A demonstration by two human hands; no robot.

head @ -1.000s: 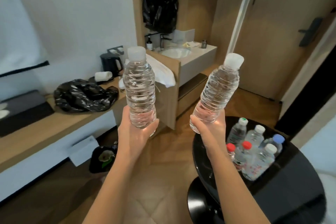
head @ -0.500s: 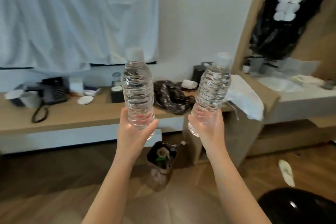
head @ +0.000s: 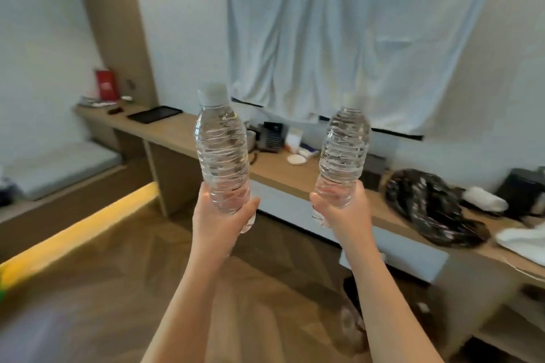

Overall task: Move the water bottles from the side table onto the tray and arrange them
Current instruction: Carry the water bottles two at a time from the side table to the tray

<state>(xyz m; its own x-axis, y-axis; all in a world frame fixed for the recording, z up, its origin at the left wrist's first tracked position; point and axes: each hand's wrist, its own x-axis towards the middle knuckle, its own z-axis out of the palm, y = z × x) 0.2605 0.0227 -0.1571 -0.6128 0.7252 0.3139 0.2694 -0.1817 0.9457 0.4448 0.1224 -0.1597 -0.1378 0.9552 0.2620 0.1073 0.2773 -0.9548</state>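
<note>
View's swung further left since half a second ago. The sink nook and the black round table are gone from the shot, and now I'm looking along the long wooden counter toward its far end, where a black tray sits flat on top. That tray wasn't visible before.

Hands haven't changed their grip at all. My left hand is wrapped around the lower part of one water bottle, upright, white cap on top. My right hand is closed around the base of the second water bottle, tilted slightly, its cap lost against the white sheet hanging on the wall above the counter. Both bottles are up in the air in front of the counter, well apart from the tray, which is off to the left of them.

On the counter right of the tray: a phone, then a crumpled black bag. Everything's a bit motion-blurred.
</note>
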